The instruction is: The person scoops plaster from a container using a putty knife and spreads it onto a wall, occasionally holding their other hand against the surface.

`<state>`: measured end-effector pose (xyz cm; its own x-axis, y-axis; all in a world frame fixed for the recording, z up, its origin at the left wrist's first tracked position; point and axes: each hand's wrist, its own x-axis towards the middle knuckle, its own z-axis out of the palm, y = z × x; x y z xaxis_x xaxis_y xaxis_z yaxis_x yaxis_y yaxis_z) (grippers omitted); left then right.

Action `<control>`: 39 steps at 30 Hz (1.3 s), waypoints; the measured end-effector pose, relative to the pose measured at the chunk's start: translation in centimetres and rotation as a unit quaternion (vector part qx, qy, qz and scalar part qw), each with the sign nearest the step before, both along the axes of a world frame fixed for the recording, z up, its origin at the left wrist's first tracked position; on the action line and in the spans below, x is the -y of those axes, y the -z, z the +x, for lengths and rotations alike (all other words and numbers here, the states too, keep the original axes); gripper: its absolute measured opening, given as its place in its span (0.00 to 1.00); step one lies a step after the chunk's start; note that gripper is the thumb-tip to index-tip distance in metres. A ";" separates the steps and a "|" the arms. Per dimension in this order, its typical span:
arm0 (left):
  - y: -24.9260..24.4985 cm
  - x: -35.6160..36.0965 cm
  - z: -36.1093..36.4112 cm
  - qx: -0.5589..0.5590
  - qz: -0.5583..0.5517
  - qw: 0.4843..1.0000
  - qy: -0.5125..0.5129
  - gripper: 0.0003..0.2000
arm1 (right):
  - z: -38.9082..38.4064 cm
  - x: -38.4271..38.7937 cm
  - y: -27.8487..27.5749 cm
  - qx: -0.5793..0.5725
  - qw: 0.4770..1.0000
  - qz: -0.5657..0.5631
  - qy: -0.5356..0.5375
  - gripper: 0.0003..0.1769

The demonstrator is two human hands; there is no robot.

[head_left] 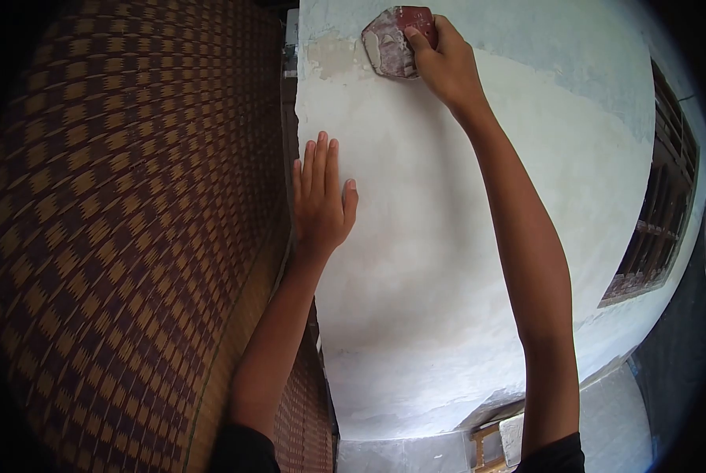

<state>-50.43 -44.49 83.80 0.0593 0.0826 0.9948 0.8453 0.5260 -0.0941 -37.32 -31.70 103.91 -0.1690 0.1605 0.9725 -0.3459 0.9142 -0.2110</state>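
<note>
My right hand [451,67] grips a dark red putty spreader [392,47] near the top of the white wall [408,260]. Pale putty is smeared across the spreader's face, and my thumb presses on its right side. Lower and to the left, my left hand [321,205] lies flat near the wall's left edge, fingers stretched upward and thumb apart. A patch of beige putty [333,57] shows on the wall left of the spreader. Bluish, unevenly coated wall surface spreads above and to the right.
A brown-and-tan woven panel [132,197] runs along the left, close to my left arm. To the right is a barred window [660,197]. Below, a wooden frame-like object [488,449] stands on the grey tiled floor [404,456].
</note>
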 end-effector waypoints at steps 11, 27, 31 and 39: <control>0.0 -0.1 -0.1 0.000 0.001 1.000 0.006 0.31 | -1.0 0.8 -0.3 -0.008 1.000 0.004 0.010 0.22; 0.1 -0.1 0.1 0.008 -0.004 1.000 0.007 0.31 | -0.5 1.2 -1.6 -0.021 0.999 -0.033 -0.017 0.17; 0.0 -0.2 0.0 0.002 0.000 1.000 0.004 0.31 | -1.6 1.2 -1.1 -0.012 0.999 0.021 0.028 0.21; 0.0 0.0 0.2 0.008 -0.001 1.000 -0.002 0.31 | -0.4 1.0 -0.9 -0.037 0.999 -0.023 -0.031 0.23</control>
<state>-50.27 -44.45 83.77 0.0429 0.0839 0.9956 0.8447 0.5291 -0.0810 -37.74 -32.68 104.78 -0.1079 0.1966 0.9745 -0.4176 0.8806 -0.2239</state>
